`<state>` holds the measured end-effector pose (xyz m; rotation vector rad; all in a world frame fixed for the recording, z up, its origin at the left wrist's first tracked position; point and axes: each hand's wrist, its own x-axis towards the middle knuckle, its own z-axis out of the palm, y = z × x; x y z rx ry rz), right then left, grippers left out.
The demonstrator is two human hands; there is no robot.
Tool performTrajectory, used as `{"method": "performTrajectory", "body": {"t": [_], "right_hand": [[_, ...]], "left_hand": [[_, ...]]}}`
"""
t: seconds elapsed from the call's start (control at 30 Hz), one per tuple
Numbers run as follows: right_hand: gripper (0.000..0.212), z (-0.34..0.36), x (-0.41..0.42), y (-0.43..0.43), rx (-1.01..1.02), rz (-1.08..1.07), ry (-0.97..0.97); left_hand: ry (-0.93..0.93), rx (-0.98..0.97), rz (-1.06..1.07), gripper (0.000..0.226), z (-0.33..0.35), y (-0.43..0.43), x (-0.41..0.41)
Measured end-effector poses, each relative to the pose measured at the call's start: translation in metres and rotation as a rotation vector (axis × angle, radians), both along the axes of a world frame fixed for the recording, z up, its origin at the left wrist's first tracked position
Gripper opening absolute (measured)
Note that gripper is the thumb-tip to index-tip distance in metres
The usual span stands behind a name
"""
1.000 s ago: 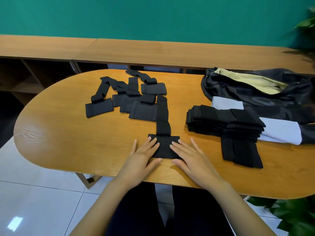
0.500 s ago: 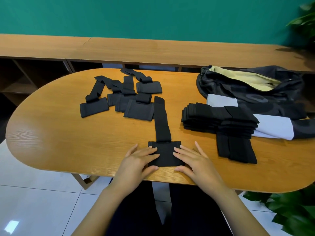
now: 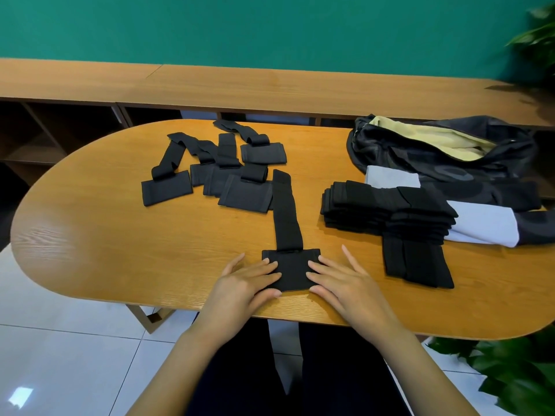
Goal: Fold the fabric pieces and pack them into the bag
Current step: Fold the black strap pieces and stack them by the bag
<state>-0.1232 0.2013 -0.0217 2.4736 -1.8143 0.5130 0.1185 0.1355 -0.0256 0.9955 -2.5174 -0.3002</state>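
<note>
A black fabric piece [image 3: 288, 217], a square pad with a long strap, lies flat near the table's front edge, its strap running away from me. My left hand [image 3: 244, 283] rests with straight fingers on the pad's left side. My right hand [image 3: 342, 280] rests with straight fingers on its right side. Several unfolded black pieces [image 3: 216, 172] lie scattered at the back left. A stack of folded black pieces [image 3: 390, 214] sits to the right. The dark bag [image 3: 444, 157] with a pale yellow lining lies open at the back right.
The oval wooden table [image 3: 90, 235] stands before a long wooden shelf unit [image 3: 270, 88] and a green wall. A grey and white panel of the bag [image 3: 483, 226] lies under the folded stack. Green plants [image 3: 510, 364] stand at the lower right and the upper right.
The strap of the near piece, folded short a second ago, now lies stretched out straight. Both hands moved slightly apart on the pad.
</note>
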Motion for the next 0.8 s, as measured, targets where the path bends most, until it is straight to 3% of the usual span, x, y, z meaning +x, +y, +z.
{"method": "performTrajectory", "body": {"t": [0.2, 0.37, 0.57, 0.8], "right_hand": [[0.050, -0.001, 0.000, 0.001, -0.025, -0.009, -0.026], [0.050, -0.001, -0.006, 0.003, -0.018, 0.015, -0.073], [0.034, -0.002, -0.012, 0.003, -0.112, 0.046, -0.155], [0.032, 0.002, -0.011, 0.005, -0.136, 0.011, -0.289]], "left_hand": [[0.019, 0.043, -0.024, 0.058, -0.004, 0.002, 0.003], [0.150, 0.088, 0.001, 0.064, -0.002, 0.002, 0.001], [0.250, 0.134, 0.012, 0.056, 0.002, 0.002, 0.001], [0.304, 0.155, -0.003, 0.049, 0.000, 0.001, 0.004]]}}
